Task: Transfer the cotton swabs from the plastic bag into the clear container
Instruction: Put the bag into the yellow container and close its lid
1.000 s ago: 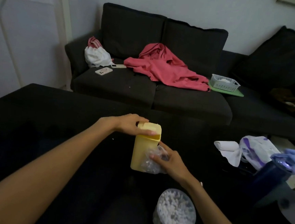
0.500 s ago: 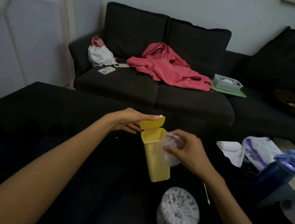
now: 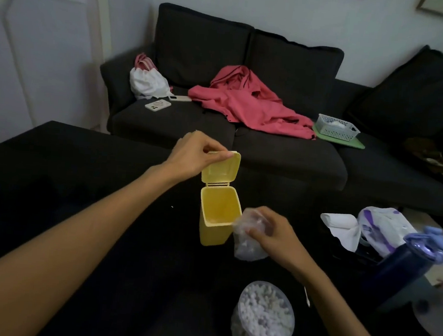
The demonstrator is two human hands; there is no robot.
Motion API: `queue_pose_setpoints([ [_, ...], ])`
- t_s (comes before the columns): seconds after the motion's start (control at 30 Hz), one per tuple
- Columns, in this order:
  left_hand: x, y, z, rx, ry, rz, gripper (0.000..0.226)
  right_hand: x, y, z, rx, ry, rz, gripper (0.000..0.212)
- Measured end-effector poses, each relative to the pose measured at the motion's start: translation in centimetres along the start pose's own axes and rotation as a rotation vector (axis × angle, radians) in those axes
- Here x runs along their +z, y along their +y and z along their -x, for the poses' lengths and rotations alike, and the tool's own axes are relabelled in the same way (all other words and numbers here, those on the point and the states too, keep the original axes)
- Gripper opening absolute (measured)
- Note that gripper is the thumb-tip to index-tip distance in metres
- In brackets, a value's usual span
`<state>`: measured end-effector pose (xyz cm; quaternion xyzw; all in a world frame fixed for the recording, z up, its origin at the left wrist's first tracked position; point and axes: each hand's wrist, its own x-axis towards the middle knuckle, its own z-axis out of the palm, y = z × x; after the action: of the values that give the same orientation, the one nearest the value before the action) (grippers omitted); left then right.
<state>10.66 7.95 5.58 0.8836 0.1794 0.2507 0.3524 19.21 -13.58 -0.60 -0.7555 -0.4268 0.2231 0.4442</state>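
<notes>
A small yellow bin stands on the black table, its hinged lid swung up and back. My left hand pinches the lid's top edge. My right hand grips a crumpled clear plastic bag just right of the bin's open mouth; the bag hangs down beside the bin wall. The clear round container, packed with white cotton swabs, stands in front of me, below the bin. A single cotton swab lies on the table by my right wrist.
A dark blue bottle and white wipes packs crowd the table's right side. Behind the table is a dark sofa with a red garment, a white bag, phones and a white basket.
My left hand has swung the bin's lid fully open and the bin stands upright. My right hand has carried the plastic bag from the bin's side up to its open mouth.
</notes>
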Motion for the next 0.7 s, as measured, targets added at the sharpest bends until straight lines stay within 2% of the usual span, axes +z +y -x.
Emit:
queue_pose_setpoints([
  [0.1,0.0,-0.5,-0.9,-0.006,-0.107,-0.018,0.031,-0.7,-1.4,-1.0,0.171,0.210,-0.418,0.023],
  [0.17,0.1,-1.0,-1.2,-0.015,-0.146,0.001,0.031,-0.4,-2.4,-1.9,0.104,0.250,-0.606,0.026],
  [0.2,0.2,-1.2,-1.3,-0.019,-0.145,0.017,0.031,0.1,-2.8,-2.3,0.034,0.286,-0.613,0.026],
  [0.33,0.4,-1.3,-1.6,-0.016,-0.114,0.052,0.028,3.7,-2.6,-3.9,-0.280,0.551,-0.179,0.013],
  [0.43,0.7,-1.0,-1.7,-0.017,-0.113,0.034,0.028,5.5,-1.0,-4.8,-0.376,0.579,0.207,0.012],
  [0.5,1.0,-0.7,-1.8,-0.008,-0.125,0.014,0.028,5.0,-1.3,-5.2,-0.287,0.477,0.508,0.012],
  [0.53,1.2,-0.6,-1.8,-0.003,-0.140,0.003,0.028,4.5,-1.8,-5.3,-0.214,0.363,0.614,0.019],
  [0.63,1.7,-0.3,-1.7,0.003,-0.179,-0.004,0.028,3.2,-3.3,-5.2,-0.089,-0.056,0.660,0.039],
  [0.7,1.9,-0.1,-1.7,0.000,-0.188,0.009,0.028,3.0,-3.3,-4.9,-0.056,-0.225,0.754,0.043],
])
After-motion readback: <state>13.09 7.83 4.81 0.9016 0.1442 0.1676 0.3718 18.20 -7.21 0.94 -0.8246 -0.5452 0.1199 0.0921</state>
